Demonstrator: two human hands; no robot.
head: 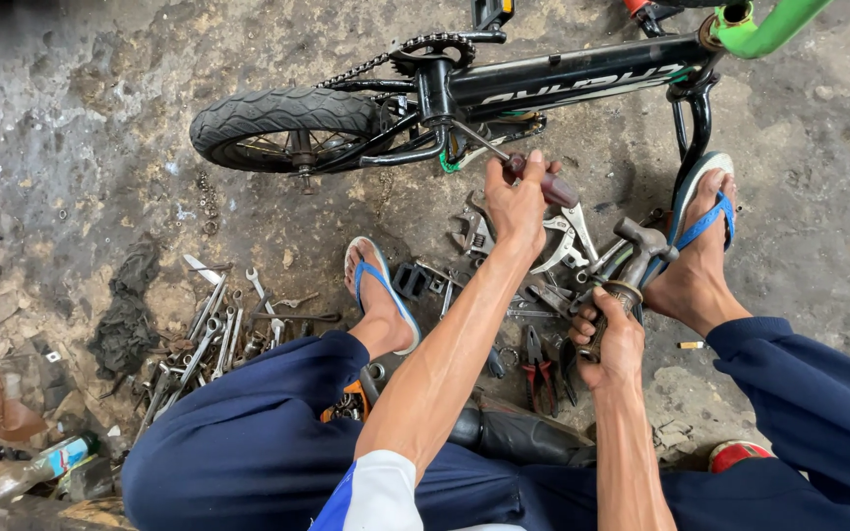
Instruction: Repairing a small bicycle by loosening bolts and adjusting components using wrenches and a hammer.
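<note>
Left hand (516,202): grip closed round dark-red-handled steel screwdriver (528,174); rigid, light, tip beyond grip at black bicycle frame (563,79). Right hand (614,339): grip closed round wooden-handled steel hammer (632,265); judged head-heavy, held low on handle.

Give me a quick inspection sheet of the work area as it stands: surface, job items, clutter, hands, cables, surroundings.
Surface: rough, stained concrete floor.
Job's things: small black bicycle lying on its side; screwdriver set against its crank area; hammer.
Clutter: wrenches, pliers and loose tools spread on the floor.
Grippers: left hand grips the screwdriver; right hand grips the hammer.
Cables: nothing seen; only the bicycle chain.
Surroundings: dark rag, plastic bottle, blue flip-flops on both feet.
</note>
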